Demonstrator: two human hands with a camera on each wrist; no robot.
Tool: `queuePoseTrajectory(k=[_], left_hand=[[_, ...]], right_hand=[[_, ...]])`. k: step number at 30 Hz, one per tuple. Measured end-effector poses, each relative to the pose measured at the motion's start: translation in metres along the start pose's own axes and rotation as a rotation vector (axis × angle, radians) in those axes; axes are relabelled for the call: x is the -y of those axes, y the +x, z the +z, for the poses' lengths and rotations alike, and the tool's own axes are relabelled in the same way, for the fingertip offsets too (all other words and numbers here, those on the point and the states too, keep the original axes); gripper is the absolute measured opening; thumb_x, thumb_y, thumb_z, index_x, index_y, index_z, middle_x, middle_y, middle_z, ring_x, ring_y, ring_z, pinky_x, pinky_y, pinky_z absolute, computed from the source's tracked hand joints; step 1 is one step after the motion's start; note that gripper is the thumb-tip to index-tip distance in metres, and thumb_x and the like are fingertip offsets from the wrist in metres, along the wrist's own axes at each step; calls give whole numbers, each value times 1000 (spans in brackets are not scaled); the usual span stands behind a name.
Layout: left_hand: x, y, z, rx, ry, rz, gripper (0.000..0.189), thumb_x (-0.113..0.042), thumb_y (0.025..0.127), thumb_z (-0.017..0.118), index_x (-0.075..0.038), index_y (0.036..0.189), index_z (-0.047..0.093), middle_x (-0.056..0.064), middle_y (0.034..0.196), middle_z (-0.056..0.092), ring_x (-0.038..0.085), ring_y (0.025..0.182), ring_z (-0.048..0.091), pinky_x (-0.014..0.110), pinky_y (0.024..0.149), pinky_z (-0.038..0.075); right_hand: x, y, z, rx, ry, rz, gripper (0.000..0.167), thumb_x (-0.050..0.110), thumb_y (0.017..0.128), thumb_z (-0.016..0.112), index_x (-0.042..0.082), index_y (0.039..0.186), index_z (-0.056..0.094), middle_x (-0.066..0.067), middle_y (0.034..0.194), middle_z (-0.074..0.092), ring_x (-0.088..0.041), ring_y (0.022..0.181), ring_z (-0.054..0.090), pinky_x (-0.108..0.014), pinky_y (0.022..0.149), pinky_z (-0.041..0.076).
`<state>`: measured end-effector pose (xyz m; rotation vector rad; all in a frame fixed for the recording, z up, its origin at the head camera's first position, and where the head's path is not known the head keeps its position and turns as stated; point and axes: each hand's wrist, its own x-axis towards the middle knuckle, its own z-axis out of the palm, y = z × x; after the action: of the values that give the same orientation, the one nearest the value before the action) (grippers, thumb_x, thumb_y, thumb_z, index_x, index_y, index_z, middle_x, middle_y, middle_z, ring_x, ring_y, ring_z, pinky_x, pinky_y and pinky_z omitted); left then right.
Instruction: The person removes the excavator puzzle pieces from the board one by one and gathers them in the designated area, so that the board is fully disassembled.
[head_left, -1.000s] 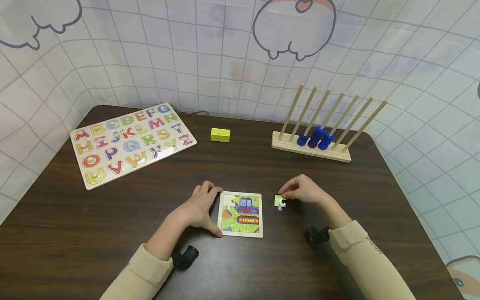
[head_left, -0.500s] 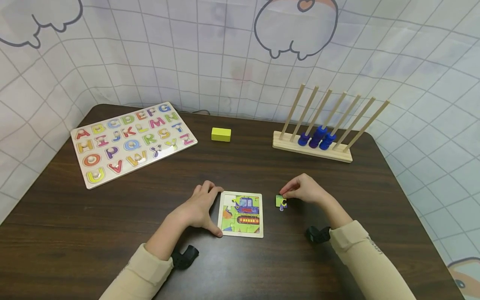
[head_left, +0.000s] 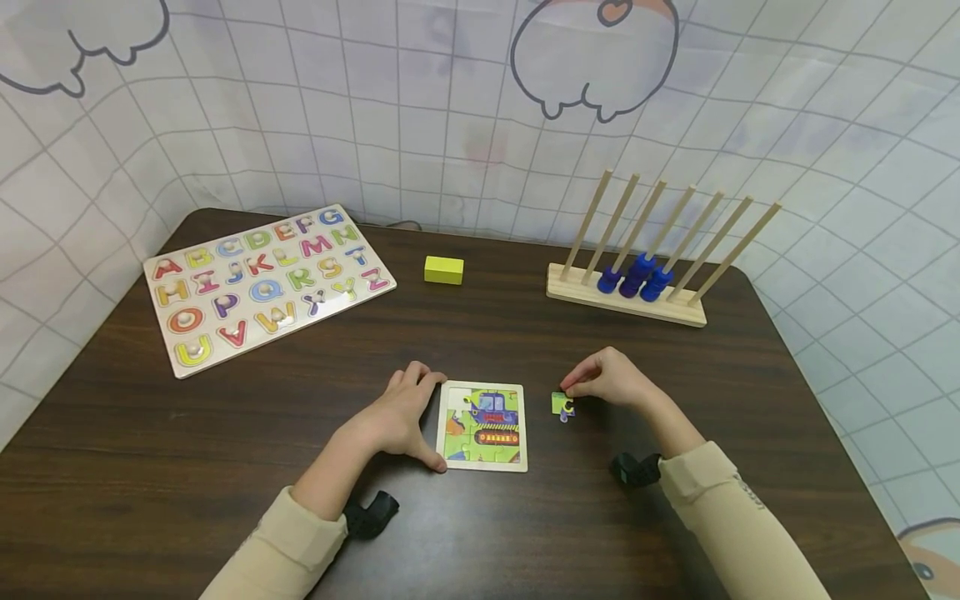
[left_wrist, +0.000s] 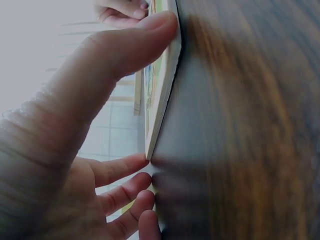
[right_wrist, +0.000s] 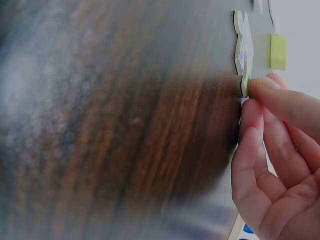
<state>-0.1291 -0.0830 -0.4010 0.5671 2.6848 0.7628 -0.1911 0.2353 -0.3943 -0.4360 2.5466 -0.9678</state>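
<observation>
A small square jigsaw puzzle board (head_left: 522, 442) with a pale frame lies on the dark wooden table; its picture is a blue digger on green. Its upper left corner shows a bare pale spot (head_left: 460, 399). My left hand (head_left: 393, 417) holds the board's left side, thumb at the near corner and index fingertip at the far one. To the right of the board, my right hand (head_left: 609, 379) pinches a green jigsaw piece (head_left: 559, 403) at its upper right edge. In the right wrist view the piece (right_wrist: 242, 55) appears edge-on, close over the tabletop, at the thumb and fingertip.
An alphabet peg board (head_left: 262, 287) lies at the back left. A yellow block (head_left: 444, 270) sits at the back middle. At the back right stands a wooden rack (head_left: 626, 307) with upright rods and blue beads. A grid-patterned cloth (head_left: 480, 108) hangs behind the table.
The jigsaw piece has tilted slightly in my right hand, and the glare on it has faded. My left hand keeps its place on the board. The whole view has shifted a little.
</observation>
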Motion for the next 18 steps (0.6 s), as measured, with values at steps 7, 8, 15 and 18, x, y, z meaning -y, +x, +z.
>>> queuePoseTrajectory(k=[7, 8, 15, 18], left_hand=[[0, 0, -1, -4, 0, 12, 106, -37, 45, 91, -4, 132, 39, 9, 119, 34, 26, 105, 33, 40, 89, 36], [0, 0, -1, -2, 0, 8, 106, -37, 46, 91, -5, 132, 38, 9, 119, 34, 26, 106, 32, 40, 89, 36], [0, 2, -1, 11, 1, -3, 107, -38, 46, 91, -5, 133, 38, 8, 119, 34, 26, 106, 32, 39, 89, 36], [0, 2, -1, 11, 4, 1, 107, -38, 46, 91, -5, 133, 38, 8, 119, 34, 25, 105, 32, 38, 89, 36]], right_hand=[[2, -2, 0, 6, 27, 21, 9, 8, 81, 68, 3, 87, 73, -7, 86, 69, -13, 77, 60, -32, 70, 46], [2, -2, 0, 7, 29, 20, 10, 9, 81, 68, 3, 88, 73, -7, 86, 69, -13, 77, 60, -32, 70, 46], [4, -3, 0, 20, 61, -1, 15, 9, 82, 67, 0, 93, 71, -7, 87, 69, -14, 76, 60, -32, 71, 45], [5, -2, 0, 21, 71, -24, 18, 11, 83, 67, -1, 96, 69, -8, 88, 69, -13, 77, 60, -32, 72, 45]])
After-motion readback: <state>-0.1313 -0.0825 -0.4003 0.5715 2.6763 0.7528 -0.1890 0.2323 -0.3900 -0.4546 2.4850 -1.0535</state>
